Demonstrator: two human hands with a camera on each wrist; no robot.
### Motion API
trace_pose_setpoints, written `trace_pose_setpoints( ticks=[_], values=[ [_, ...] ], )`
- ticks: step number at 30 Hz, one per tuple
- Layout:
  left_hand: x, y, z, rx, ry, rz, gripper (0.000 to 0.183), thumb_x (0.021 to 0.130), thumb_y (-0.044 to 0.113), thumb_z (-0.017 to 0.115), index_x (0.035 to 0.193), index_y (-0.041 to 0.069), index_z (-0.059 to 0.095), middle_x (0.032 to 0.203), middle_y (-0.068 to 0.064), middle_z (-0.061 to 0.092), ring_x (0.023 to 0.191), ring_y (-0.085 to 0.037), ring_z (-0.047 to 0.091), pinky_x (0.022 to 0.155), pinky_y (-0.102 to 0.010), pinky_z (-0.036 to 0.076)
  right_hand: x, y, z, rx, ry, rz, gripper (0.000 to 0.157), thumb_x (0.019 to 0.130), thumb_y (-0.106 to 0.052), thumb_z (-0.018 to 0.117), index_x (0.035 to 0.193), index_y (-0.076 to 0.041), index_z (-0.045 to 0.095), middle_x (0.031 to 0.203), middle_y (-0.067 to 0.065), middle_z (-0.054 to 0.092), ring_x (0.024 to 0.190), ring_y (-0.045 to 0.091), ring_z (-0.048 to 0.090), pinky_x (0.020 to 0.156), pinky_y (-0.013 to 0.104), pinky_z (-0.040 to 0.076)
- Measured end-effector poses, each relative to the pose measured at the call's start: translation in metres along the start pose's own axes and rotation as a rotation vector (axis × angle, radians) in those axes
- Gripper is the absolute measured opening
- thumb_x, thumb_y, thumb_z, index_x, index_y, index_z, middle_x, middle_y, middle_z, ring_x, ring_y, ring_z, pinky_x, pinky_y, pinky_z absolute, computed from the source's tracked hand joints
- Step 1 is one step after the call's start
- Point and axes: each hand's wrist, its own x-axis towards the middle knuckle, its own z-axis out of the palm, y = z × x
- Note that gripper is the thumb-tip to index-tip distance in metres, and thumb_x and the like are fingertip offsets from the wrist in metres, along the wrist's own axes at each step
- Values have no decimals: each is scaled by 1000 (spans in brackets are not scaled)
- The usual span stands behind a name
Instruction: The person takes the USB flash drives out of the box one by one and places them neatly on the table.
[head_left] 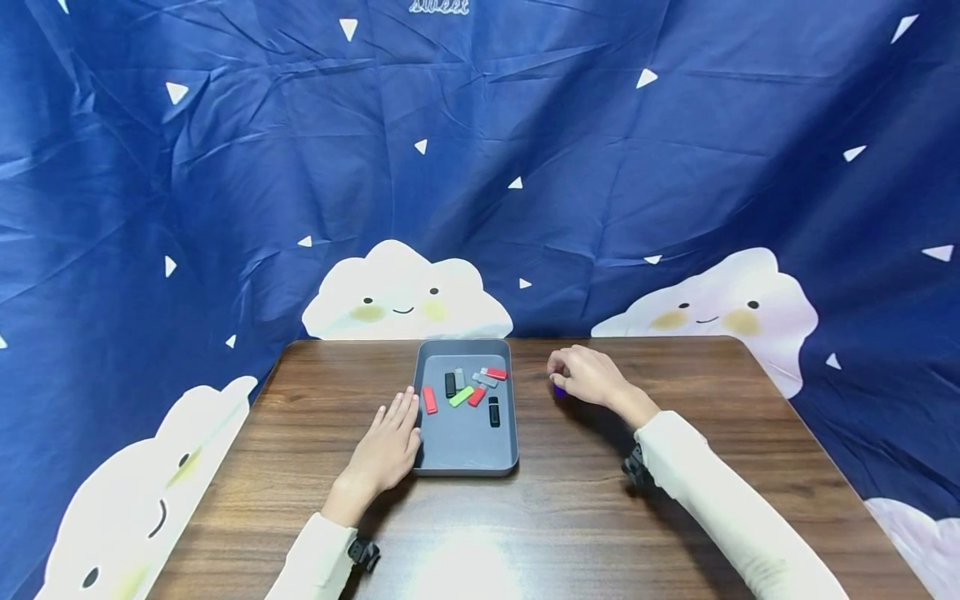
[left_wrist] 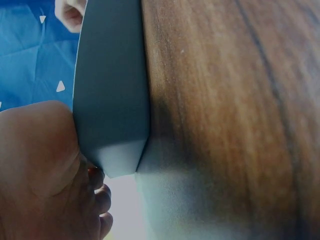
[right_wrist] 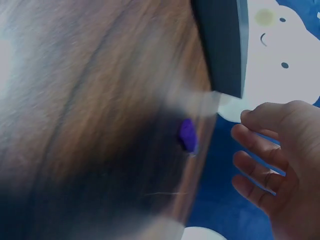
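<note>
My left hand lies with its fingers straight against the left side of a grey tray. In the tray are several USB sticks, among them a red USB stick, a lime green USB stick and a black USB stick. To the right of the tray, my right hand hovers over a small purple object on the table. The right wrist view has its fingers loosely bent and apart from that object, which is blurred and has a pale tip.
The brown wooden table reaches to its back edge just behind the tray. Behind it hangs a blue curtain with white clouds and triangles. Each wrist wears a small black camera; the left wrist camera sits near the sleeve.
</note>
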Motion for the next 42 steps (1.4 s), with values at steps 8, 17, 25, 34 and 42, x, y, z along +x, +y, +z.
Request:
trace_pose_setpoints(
  ticks=[8, 17, 25, 34, 42],
  values=[
    [1, -1, -1, 9, -7, -1, 58, 112, 21, 45, 162, -7, 36, 174, -21, 30, 162, -40, 30, 133, -60, 25, 11, -21, -14, -18, 44, -39, 4, 93, -23, 77, 97, -21, 76, 91, -6, 73, 90, 17, 67, 76, 44, 59],
    [1, -1, -1, 9, -14, 1, 58, 112, 21, 44, 162, -7, 36, 174, -21, 29, 162, -41, 29, 132, -60, 25, 23, -44, -29, -5, 65, -97, 4, 93, -20, 76, 92, -24, 74, 88, -5, 70, 87, 17, 65, 75, 41, 57],
    [2, -2, 1, -29, 24, 26, 58, 110, 18, 44, 160, -9, 38, 172, -24, 33, 160, -45, 32, 130, -64, 27, 36, -59, -33, -27, 72, -132, 5, 93, -21, 77, 90, -23, 73, 86, -7, 68, 86, 16, 64, 73, 39, 56],
    [2, -4, 3, -25, 22, 30, 57, 110, 19, 41, 160, -9, 38, 172, -24, 33, 160, -44, 32, 131, -63, 27, 50, -78, -36, -28, 40, -165, 9, 95, -21, 77, 88, -23, 72, 86, -7, 68, 82, 15, 61, 70, 36, 54],
    [1, -1, 0, -18, 21, 22, 57, 110, 19, 42, 160, -9, 38, 172, -24, 33, 159, -44, 33, 130, -64, 28, 60, -94, -36, -8, 23, -179, 8, 94, -20, 77, 88, -22, 72, 87, -7, 69, 80, 15, 60, 71, 36, 55]
  ],
)
